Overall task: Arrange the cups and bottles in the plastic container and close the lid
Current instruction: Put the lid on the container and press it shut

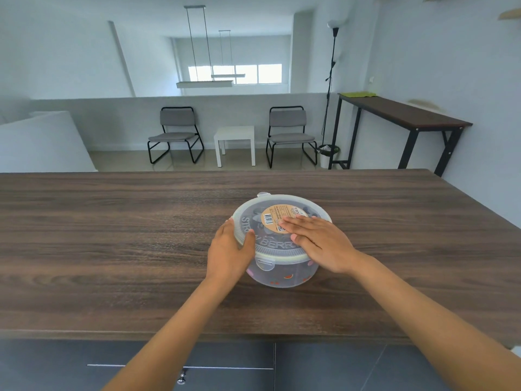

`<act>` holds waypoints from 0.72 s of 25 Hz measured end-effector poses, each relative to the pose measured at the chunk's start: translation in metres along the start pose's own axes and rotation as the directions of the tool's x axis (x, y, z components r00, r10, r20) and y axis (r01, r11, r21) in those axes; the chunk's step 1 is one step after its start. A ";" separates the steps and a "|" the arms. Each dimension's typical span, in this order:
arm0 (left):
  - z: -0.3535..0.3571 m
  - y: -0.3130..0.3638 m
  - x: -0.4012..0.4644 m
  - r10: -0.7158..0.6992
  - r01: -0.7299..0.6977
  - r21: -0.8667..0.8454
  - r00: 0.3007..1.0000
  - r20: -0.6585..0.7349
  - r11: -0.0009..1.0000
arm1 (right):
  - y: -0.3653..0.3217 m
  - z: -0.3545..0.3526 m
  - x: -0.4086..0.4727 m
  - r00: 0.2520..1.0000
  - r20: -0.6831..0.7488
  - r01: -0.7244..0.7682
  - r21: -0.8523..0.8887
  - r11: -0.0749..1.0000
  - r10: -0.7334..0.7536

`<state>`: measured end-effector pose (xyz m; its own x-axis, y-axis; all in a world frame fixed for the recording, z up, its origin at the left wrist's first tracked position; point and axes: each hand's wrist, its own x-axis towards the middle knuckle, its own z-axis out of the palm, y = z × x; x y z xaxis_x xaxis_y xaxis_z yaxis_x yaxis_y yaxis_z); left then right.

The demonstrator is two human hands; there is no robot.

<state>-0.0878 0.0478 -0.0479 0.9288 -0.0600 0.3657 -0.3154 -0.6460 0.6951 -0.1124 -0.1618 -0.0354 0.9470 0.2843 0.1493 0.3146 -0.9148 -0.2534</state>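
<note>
At frame centre, the round plastic container [282,273] is sitting on the wooden table [112,235], wide bare tabletop around it. The left hand [229,253] is gripping the lid [279,249] rim; the right hand [317,241] is lying flat, fingers together, on top.

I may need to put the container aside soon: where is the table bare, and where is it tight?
Bare wood table lies left of the left hand, right of the right hand, and beyond the plastic container to the far edge. Only the middle is crowded: both hands rest on the lid, with forearms crossing the near strip.
</note>
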 end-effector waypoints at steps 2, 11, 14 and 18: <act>0.000 0.002 -0.001 -0.016 0.017 0.016 0.999 -0.036 1.000 | 0.000 0.002 0.000 1.000 -0.019 -0.003 0.000 1.000 0.003; -0.004 0.009 -0.004 -0.142 0.127 -0.174 0.987 -0.078 0.977 | -0.003 0.001 0.002 0.999 -0.029 -0.017 -0.016 1.000 0.017; -0.008 0.006 -0.001 -0.112 0.109 -0.115 0.994 -0.018 0.987 | -0.004 -0.001 0.000 1.000 0.005 -0.014 -0.017 1.000 0.015; -0.009 0.008 0.020 -0.058 0.029 0.186 0.986 0.154 0.982 | -0.003 -0.006 -0.001 0.998 0.067 0.008 0.001 1.000 -0.008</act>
<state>-0.0738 0.0488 -0.0296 0.9645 -0.1388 0.2246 -0.2466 -0.7778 0.5782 -0.1146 -0.1607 -0.0285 0.9466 0.3105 0.0867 0.3224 -0.9122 -0.2528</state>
